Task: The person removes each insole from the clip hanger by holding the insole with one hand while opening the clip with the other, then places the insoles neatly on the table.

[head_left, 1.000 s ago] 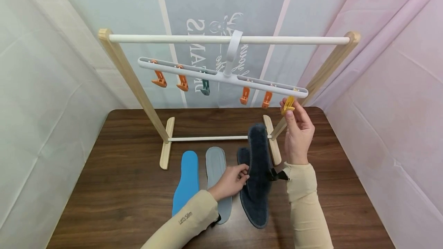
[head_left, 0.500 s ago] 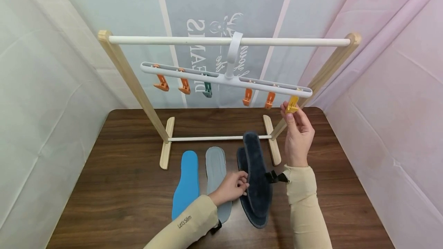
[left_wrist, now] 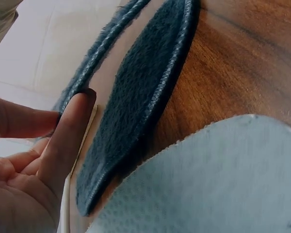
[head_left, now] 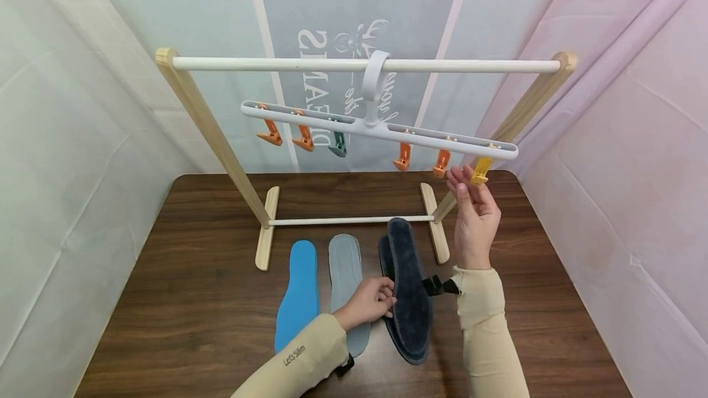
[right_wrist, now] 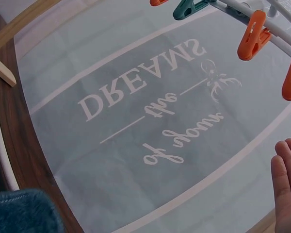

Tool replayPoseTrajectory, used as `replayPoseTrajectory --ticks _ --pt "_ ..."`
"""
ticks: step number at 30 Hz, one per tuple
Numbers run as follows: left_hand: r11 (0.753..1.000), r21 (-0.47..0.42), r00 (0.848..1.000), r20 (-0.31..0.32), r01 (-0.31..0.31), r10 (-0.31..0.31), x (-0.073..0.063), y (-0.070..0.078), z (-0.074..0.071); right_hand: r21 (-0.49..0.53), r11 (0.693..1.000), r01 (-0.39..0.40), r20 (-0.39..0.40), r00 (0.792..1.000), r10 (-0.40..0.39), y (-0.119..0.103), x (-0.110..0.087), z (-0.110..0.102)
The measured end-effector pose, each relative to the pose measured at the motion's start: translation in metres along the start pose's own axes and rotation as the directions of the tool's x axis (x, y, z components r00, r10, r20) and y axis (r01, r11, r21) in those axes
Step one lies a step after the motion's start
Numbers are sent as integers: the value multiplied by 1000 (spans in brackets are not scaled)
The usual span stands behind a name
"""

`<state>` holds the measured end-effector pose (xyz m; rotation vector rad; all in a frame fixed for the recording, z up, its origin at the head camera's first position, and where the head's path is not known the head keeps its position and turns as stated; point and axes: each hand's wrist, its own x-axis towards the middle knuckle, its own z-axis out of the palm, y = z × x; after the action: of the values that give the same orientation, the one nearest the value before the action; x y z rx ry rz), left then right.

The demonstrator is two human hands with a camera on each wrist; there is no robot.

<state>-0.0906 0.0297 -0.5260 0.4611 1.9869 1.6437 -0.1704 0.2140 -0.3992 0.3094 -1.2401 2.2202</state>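
Observation:
My left hand (head_left: 367, 303) pinches the edge of a dark, fuzzy insole (head_left: 410, 293) between thumb and fingertip. Beneath it a matching dark insole (left_wrist: 136, 87) lies on the wooden table, and a gap shows between the two in the left wrist view. My right hand (head_left: 477, 223) is raised by the yellow clip (head_left: 481, 171) at the right end of a white hanger (head_left: 370, 126). Its fingers are extended and loose, overlapping the clip's lower end in the head view. In the right wrist view only the fingers (right_wrist: 286, 174) show at the right edge.
The hanger hooks over the white top bar (head_left: 276, 64) of a wooden rack (head_left: 216, 140). Orange clips (head_left: 404, 156) and a green clip (head_left: 338, 144) hang from it. Left of my left hand lie a grey insole (head_left: 344, 263) and a blue insole (head_left: 298, 300). Curtains stand behind.
My right hand has let go of the yellow clip, and the hanger has swung rightward with its clips. The upper dark insole has been lowered toward the table in my left hand.

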Motion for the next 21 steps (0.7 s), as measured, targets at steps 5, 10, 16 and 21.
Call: replayPoseTrajectory --ticks 5,10,16,21 --pt "999 9 999 -30 46 -45 1 -1 1 20 1000 6 15 1000 -7 0 0 0" --pt "996 32 995 -43 86 -85 -1 -2 3 40 999 10 11 1000 -10 -1 0 0" --pt "985 80 987 -60 151 -147 -4 -1 4 28 999 29 -4 1000 -28 -4 -1 5" --pt "978 130 986 -72 161 -153 -4 0 6 54 998 35 3 999 -35 -8 -1 8"
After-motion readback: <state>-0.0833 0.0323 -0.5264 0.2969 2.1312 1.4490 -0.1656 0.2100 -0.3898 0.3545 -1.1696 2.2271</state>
